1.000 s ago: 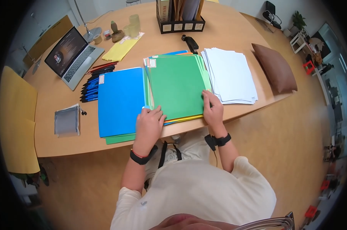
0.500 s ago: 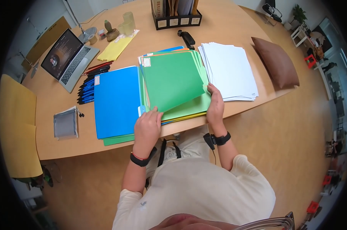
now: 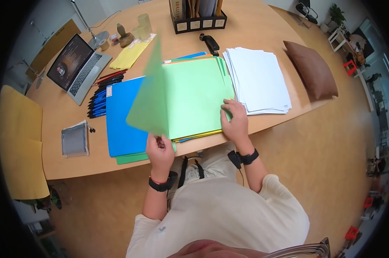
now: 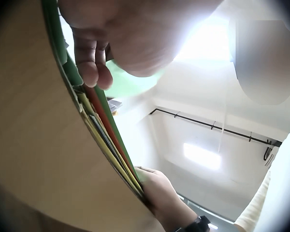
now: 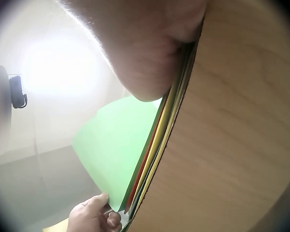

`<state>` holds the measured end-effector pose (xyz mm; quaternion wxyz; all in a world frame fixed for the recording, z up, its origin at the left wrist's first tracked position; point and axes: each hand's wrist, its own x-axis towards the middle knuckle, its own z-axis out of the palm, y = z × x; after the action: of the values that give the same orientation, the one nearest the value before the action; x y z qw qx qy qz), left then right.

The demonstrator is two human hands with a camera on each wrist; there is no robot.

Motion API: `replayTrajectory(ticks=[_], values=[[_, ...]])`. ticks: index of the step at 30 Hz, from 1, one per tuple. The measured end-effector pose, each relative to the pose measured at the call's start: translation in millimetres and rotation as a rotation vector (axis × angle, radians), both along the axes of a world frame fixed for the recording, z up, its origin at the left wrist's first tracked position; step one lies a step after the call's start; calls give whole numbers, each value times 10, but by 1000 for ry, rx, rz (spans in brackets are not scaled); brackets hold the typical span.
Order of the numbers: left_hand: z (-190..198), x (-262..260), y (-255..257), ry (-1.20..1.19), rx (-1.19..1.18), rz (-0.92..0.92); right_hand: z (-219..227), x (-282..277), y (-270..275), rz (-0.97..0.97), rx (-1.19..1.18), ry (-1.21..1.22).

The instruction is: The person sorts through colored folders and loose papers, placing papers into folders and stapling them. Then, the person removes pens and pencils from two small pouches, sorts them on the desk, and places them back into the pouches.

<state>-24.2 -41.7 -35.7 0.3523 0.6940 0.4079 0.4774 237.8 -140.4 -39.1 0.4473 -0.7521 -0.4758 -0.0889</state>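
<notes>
The green folder's front cover (image 3: 149,96) stands raised and blurred, leaning left over the blue folder (image 3: 125,112). Its light green inside page (image 3: 196,94) lies exposed on a stack of coloured folders. My left hand (image 3: 160,152) pinches the cover's lower corner beside the fold, fingers curled; the right wrist view also shows this left hand (image 5: 94,215) with its thumb against the light green cover (image 5: 118,145). With bent, spread fingers, my right hand (image 3: 236,122) rests on the page's right edge. The left wrist view shows the folder edges (image 4: 111,140) between both hands.
White paper sheets (image 3: 259,81) lie right of the folders, a brown cushion (image 3: 312,71) beyond. Leftward are pens (image 3: 99,101), a grey pouch (image 3: 75,139) and a laptop (image 3: 78,64). A stapler (image 3: 209,43) and a black file organizer (image 3: 201,25) stand behind.
The green cover lay flat, then its right corner lifted; now it has swung up and left, baring the light green inside. My left hand shifted slightly down; the right moved back onto the page edge.
</notes>
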Motion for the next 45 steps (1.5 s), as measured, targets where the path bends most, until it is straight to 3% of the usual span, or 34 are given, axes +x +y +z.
replayTrajectory(ticks=[3,9,12,15,18,19,25,31,34,37,40,43,45], values=[[-13,-10,84,130,-115,-14,31,-10,0,5,-15,-6],[-39,68,193,203,138,-71,-6,9,-14,18,-10,-24],[-73,50,157,195,196,-45,8,44,-108,-93,101,56],[-93,-9,136,169,153,-64,194,193,-210,-202,48,-187],[-95,-16,113,124,134,-59,138,540,-257,-452,-200,-316],[-105,-10,114,120,133,-58,13,648,-308,-462,-351,-242],[-103,-51,93,120,70,-69,-112,754,-416,-366,-380,-50],[-72,-40,106,109,119,-72,-10,665,-476,-303,-406,-160],[-81,-41,97,109,121,-81,-62,748,-520,-272,-342,-230],[-40,-38,102,108,132,-79,72,641,-502,-396,-351,40],[-54,-47,94,97,135,-89,123,539,-490,-445,20,66],[-76,-51,95,93,100,-101,183,595,-478,-454,275,-107],[-81,-38,95,79,106,-96,219,615,-448,-426,334,-87]])
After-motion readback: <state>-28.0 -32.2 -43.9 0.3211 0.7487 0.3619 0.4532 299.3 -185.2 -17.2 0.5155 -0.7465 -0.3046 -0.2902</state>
